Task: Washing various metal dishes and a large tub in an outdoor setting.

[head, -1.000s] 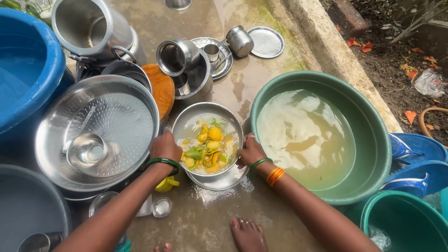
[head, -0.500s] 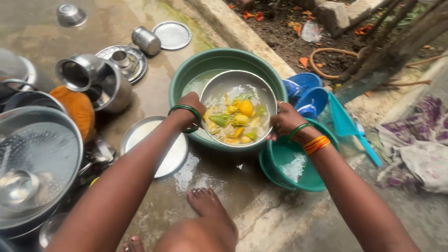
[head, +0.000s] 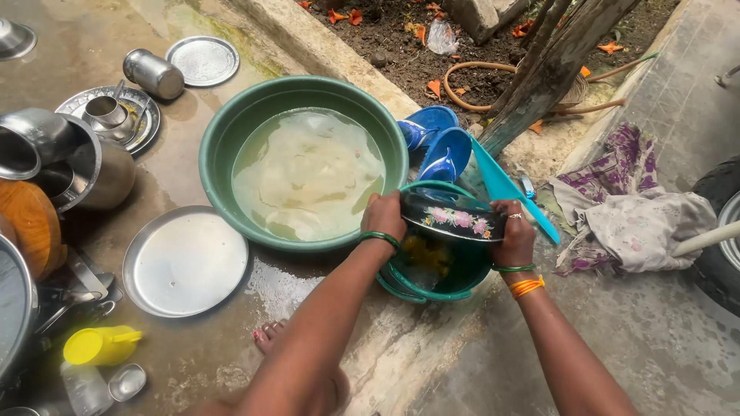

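Observation:
Both my hands hold a bowl (head: pixel 455 218) tipped steeply over a small green bucket (head: pixel 402 285). The bowl's dark underside, with pink flowers on it, faces me. My left hand (head: pixel 383 216) grips its left rim and my right hand (head: pixel 515 236) grips its right rim. Yellow food scraps (head: pixel 428 254) show below the bowl, inside the bucket. Just left of the bucket stands a large green basin (head: pixel 223 139) filled with cloudy water.
A steel plate (head: pixel 185 262) lies on the wet concrete left of my arm, with a yellow bottle (head: pixel 100 344) and several steel vessels (head: pixel 69 162) further left. Blue plastic items (head: pixel 435 142), a teal dustpan (head: pixel 501 185), a cloth heap (head: pixel 632 200) and a tree trunk (head: pixel 551 69) are to the right. My foot (head: pixel 266 335) is below.
I lifted the bowl of scraps off the steel plate, carried it right across the basin, and tilted it over the small bucket. My view swung right.

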